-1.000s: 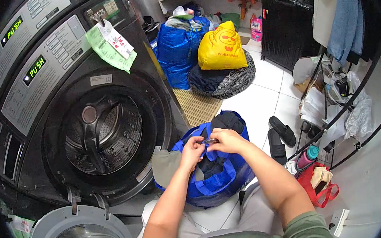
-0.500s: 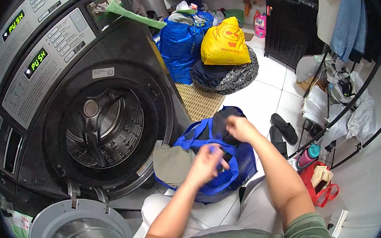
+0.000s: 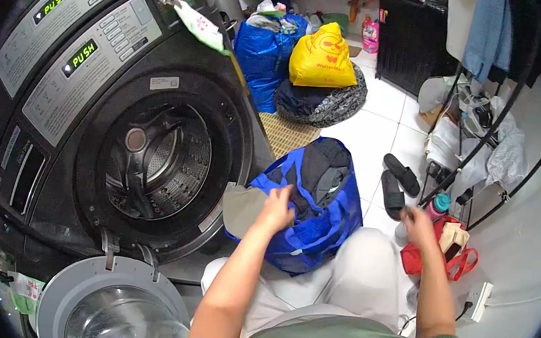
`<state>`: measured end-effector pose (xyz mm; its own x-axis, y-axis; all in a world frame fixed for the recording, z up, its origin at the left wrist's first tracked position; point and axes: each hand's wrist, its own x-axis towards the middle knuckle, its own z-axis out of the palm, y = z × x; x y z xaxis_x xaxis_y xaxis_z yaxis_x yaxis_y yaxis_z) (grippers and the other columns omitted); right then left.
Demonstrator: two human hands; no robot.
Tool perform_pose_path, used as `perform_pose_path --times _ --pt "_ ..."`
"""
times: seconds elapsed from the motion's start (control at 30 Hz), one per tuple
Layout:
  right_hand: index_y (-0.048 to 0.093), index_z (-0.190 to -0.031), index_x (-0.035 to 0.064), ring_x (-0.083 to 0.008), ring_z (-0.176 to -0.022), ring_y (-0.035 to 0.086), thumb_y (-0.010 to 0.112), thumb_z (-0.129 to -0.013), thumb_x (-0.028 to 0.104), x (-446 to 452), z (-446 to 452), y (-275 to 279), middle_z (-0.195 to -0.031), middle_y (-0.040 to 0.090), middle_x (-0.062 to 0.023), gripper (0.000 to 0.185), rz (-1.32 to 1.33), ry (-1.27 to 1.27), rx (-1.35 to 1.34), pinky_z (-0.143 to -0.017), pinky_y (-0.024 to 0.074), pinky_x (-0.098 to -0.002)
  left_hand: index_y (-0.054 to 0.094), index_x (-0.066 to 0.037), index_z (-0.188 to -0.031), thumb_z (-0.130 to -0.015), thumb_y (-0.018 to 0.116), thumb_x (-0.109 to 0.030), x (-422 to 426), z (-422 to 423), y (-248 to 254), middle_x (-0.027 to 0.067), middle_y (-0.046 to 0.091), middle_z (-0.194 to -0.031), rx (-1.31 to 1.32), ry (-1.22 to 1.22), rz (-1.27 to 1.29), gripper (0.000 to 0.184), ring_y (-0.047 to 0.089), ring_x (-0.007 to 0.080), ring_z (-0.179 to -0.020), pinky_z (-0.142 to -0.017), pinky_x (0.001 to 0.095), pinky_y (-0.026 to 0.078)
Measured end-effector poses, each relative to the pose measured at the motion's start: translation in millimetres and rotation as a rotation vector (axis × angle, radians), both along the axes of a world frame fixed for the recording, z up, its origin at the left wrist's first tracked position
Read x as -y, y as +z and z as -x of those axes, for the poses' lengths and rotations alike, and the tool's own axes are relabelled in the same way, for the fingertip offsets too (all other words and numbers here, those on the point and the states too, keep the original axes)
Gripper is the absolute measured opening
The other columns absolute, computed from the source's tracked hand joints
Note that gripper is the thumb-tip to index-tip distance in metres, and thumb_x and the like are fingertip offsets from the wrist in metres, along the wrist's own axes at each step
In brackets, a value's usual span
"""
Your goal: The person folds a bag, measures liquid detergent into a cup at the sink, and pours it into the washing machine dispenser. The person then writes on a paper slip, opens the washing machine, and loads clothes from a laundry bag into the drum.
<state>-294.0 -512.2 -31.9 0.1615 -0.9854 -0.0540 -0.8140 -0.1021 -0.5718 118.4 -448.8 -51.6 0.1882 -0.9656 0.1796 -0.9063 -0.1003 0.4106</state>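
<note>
**L hand at [image 3: 276, 210] blue bag [image 3: 316, 235], R hand [image 3: 418, 225] away**

Bag's on floor [image 3: 378, 137] by washer's [image 3: 237, 146] front edge. Step's prob. sorting clothes [image 3: 327, 155] in bag; next move calls for sure L grip at rim. L fingers half-curled, hold unclear; R fingers blurred, can't tell. Vs 0.5 s ago: R hand's off bag, near red bag [image 3: 413, 259].
</note>
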Motion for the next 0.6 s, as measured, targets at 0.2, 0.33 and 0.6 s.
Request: perform_pose_path --times 0.2,0.33,0.6 --pt "0.074 -0.105 0.0061 -0.0353 -0.098 0.069 0.065 -0.079 0.029 -175.9 107.9 -274.6 -0.105 0.071 -0.0214 0.036 -0.781 0.497 -0.242 -0.086 0.0526 -0.0446 0.068 -0.010 -0.090 -0.078 0.077 -0.022 76.5 -39.4 15.9 0.0090 0.070 -0.082 0.048 -0.437 -0.284 0.019 0.068 0.0277 -0.080 -0.073 0.0430 0.052" --pt "0.074 -0.105 0.0062 -0.0354 -0.099 0.069 0.065 -0.079 0.029 -221.3 78.6 -292.7 -0.105 0.071 -0.0214 0.035 -0.951 0.344 -0.188 -0.087 0.0526 -0.0445 0.065 0.003 -0.092 -0.087 0.065 -0.012 97.8 -88.2 94.2 0.0161 0.067 -0.087 -1.005 0.449 0.402 0.016 0.066 0.0266 -0.083 -0.069 0.0379 0.053" --pt "0.074 -0.106 0.0063 -0.0355 -0.101 0.069 0.064 -0.080 0.027 -223.5 92.6 -307.1 -0.105 0.071 -0.0216 0.035 -0.967 0.218 -0.118 -0.088 0.0524 -0.0443 0.069 -0.002 -0.100 -0.085 0.070 -0.030 60.8 8.4 -40.9 0.0178 0.065 -0.107 0.154 0.037 0.190 0.032 0.058 0.0388 -0.108 -0.094 0.0441 0.048"
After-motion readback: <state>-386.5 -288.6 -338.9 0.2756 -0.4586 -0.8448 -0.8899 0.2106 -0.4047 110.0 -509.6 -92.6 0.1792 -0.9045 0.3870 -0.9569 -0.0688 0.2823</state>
